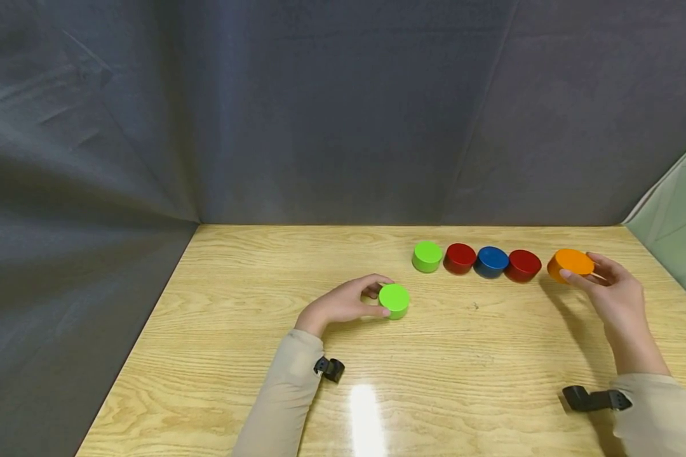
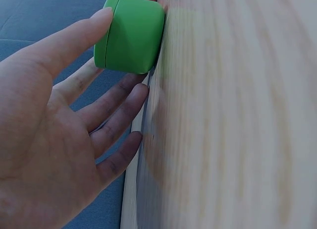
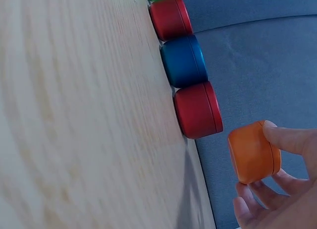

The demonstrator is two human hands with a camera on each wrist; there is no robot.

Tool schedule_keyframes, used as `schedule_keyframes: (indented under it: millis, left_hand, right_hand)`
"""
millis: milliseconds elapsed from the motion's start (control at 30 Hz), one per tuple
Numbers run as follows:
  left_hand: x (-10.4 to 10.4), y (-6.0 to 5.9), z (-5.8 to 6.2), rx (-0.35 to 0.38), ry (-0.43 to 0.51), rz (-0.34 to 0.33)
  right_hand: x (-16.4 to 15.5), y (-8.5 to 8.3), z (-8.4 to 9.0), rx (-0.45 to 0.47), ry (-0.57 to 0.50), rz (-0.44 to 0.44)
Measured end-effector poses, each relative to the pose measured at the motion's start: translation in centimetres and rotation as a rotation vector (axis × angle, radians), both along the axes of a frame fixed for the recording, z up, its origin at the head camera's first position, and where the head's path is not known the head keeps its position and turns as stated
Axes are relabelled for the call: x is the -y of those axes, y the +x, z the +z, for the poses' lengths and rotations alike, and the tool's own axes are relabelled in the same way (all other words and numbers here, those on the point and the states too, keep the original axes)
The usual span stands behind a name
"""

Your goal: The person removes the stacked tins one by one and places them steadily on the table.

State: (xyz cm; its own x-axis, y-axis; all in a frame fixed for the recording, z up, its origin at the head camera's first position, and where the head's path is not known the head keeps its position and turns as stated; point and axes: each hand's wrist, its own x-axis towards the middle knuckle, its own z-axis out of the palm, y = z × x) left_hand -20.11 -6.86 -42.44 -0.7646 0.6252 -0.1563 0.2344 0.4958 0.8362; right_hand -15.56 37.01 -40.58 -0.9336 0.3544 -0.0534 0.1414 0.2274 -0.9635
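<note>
The left hand [image 1: 345, 303] is pinching a green puck [image 1: 394, 299] sitting on the table [image 1: 251, 355], in front of the row of pucks. The right hand [image 1: 614, 292] is holding an orange puck [image 1: 570, 264] lifted just beyond the row's right end, beside the nearest red puck [image 1: 523, 265]; the blue puck [image 1: 491, 261], another red puck [image 1: 460, 258] and a second green puck [image 1: 427, 256] are lining up leftward.

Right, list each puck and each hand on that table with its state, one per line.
Left hand: grips the near green puck.
Near green puck: flat on the table, held, apart from the row.
Right hand: holds the orange puck.
Orange puck: lifted off the table, tilted.
Far green puck: flat, row's left end.
Left red puck: flat, in row.
Blue puck: flat, in row.
Right red puck: flat, row's right end.
</note>
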Motion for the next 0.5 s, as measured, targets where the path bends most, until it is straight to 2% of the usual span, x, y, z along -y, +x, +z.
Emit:
schedule_keyframes:
  millis: [167,200,400,500]
  left_hand:
    - [-0.05,-0.02,-0.06,-0.002,-0.007,0.001]
    - [-0.05,-0.03,-0.06,-0.002,-0.006,0.0]
    - [0.0,0.07,0.05,0.0,-0.002,-0.002]
    - [0.0,0.09,0.05,0.0,-0.007,0.0]
  right_hand:
    - [-0.06,-0.32,-0.18,0.002,-0.048,-0.022]
    - [-0.1,-0.39,-0.22,0.011,-0.032,-0.026]
    - [-0.05,-0.6,-0.37,0.013,-0.129,-0.036]
    - [-0.06,-0.83,-0.47,0.033,-0.144,-0.042]
